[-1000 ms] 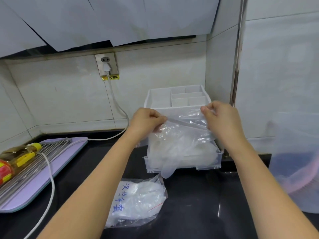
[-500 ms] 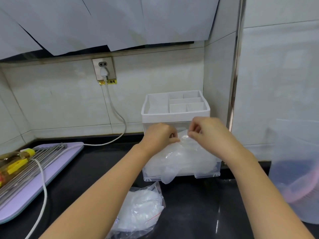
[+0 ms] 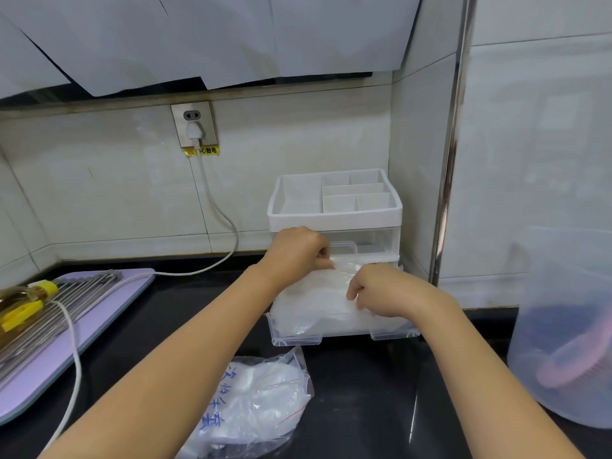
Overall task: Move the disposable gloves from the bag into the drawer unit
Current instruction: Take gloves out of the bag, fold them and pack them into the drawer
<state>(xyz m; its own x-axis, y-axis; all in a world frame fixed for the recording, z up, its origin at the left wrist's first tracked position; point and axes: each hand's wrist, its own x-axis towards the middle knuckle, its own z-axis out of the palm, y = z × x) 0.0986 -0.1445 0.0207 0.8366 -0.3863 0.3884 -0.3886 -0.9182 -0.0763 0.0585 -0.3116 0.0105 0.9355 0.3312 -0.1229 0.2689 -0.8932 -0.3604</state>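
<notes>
**Both hands on the gloves in the open drawer**

Head view: the white drawer unit (image 3: 334, 221) stands on the black counter (image 3: 364, 409), in the corner against the tiled wall. Its bottom drawer (image 3: 344, 336) is pulled out toward the person. The disposable gloves (image 3: 311, 303) lie in that drawer as a pale, crumpled pile of film.

The left hand (image 3: 298, 253) is at the back of the pile. Its grip is closed, with curled fingers pinching the clear film. The right hand (image 3: 390, 291) is just beside it, nearer the drawer front. Its grip is also closed, fingers and thumb bent down and nipping the top of the pile.

The bag (image 3: 265, 399) lies on the counter in front of the drawer, between the forearms. It is see-through with blue writing, and white film shows inside.

At the left a purple board (image 3: 49, 356) carries a metal rack (image 3: 66, 303) and a yellow-capped bottle (image 3: 23, 306). A white cord (image 3: 74, 352) runs across it from the wall socket (image 3: 194, 124). A translucent container (image 3: 569, 342) stands at the right.
</notes>
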